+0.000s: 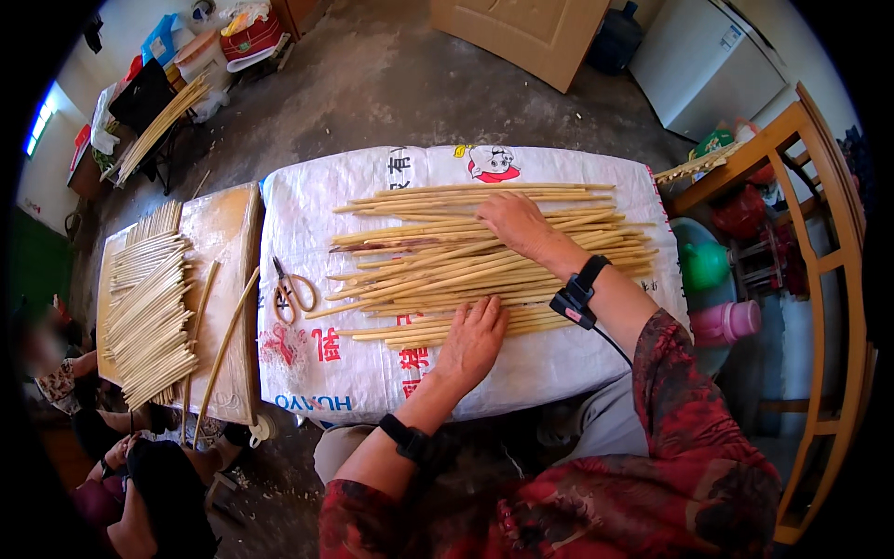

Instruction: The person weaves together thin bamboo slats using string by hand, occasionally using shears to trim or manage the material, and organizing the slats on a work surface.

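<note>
A broad layer of long, thin, yellowish plant stalks lies crosswise on a white woven sack sheet. My left hand rests on the near stalks, its fingers stretched out and slightly apart. At the far side of the layer, my right hand has its fingers bent down over the stalks; the fingertips are partly hidden. Two small groups sit a little apart from the main layer, one along the far side and one along the near side. Scissors with brown handles lie left of the stalks, blades pointing away.
On the left, a wooden board carries a stack of shorter pale stalks and two long loose ones. A co-worker's hands show at lower left. To the right stand a wooden frame, a pink jug and a white fridge.
</note>
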The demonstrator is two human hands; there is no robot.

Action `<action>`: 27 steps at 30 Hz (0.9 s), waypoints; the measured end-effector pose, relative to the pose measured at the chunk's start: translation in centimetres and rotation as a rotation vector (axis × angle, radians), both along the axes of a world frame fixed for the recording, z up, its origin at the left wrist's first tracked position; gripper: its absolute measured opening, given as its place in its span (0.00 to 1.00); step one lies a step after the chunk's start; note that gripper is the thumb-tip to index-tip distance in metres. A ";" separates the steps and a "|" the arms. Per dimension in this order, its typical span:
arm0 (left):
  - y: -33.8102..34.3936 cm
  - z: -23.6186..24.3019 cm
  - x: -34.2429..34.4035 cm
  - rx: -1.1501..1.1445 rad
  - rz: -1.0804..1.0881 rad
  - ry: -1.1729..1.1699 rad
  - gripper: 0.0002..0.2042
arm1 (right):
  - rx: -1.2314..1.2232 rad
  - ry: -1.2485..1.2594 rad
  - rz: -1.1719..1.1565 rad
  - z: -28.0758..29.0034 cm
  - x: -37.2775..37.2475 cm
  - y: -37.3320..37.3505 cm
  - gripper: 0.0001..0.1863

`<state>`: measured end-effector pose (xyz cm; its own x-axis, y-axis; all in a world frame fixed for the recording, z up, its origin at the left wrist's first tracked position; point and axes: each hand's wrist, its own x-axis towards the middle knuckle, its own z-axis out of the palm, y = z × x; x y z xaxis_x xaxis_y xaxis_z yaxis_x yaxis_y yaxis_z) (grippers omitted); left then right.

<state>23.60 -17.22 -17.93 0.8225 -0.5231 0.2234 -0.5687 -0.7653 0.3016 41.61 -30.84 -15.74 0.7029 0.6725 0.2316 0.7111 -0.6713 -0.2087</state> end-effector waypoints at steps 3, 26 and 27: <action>0.0 0.1 -0.2 0.020 -0.004 -0.010 0.18 | 0.009 -0.027 -0.020 -0.5 -1.6 -1.8 0.05; 0.2 0.0 -1.5 0.043 0.043 0.043 0.19 | -0.011 -0.070 -0.009 0.5 -2.8 -3.1 0.11; 0.1 0.1 -1.5 0.051 0.040 0.054 0.19 | -0.058 -0.017 0.052 0.6 -3.0 -3.1 0.11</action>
